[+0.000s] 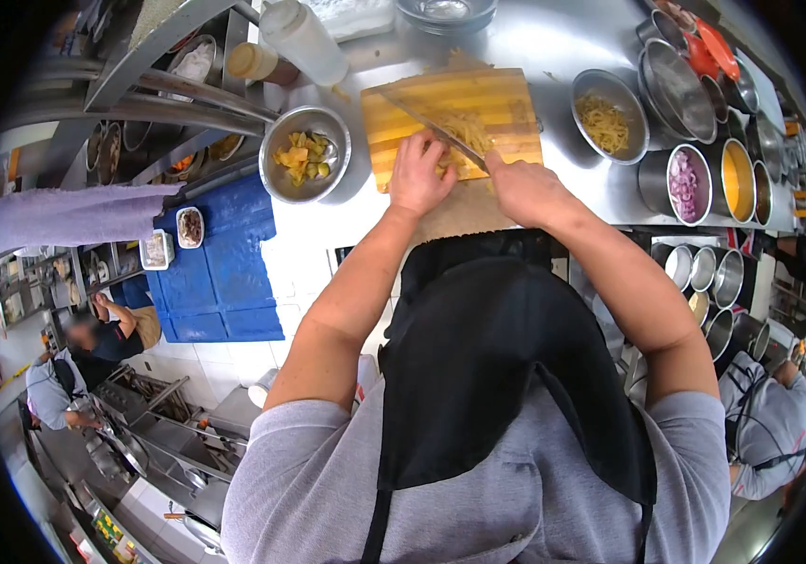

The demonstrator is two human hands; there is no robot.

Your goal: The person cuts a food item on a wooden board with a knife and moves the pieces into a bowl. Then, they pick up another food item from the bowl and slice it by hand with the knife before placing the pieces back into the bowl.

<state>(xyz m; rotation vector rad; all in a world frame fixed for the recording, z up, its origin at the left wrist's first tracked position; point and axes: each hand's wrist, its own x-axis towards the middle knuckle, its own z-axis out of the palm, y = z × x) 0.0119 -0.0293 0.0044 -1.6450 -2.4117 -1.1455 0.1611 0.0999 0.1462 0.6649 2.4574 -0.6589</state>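
My right hand [521, 188] grips the handle of a long kitchen knife [436, 128], whose blade points up and left across a striped wooden cutting board [389, 141]. Thin pale-yellow strips [469, 127] of food lie on the board along the blade. Close to the blade on the left, my left hand [422, 177] has its fingers curled down on a pale-yellow piece of food [446, 162], partly hidden under them. Right of the board, a metal bowl [642, 141] contains similar strips. A second metal bowl [344, 169], on the left, holds yellow and green chunks.
Squeeze bottles [304, 42] stand at the upper left beside a metal rack. Metal containers of chopped red onion [688, 183] and something orange-yellow [737, 179] line the right. A blue surface [219, 282] bears two small tubs. Other people [769, 423] are farther off on both sides.
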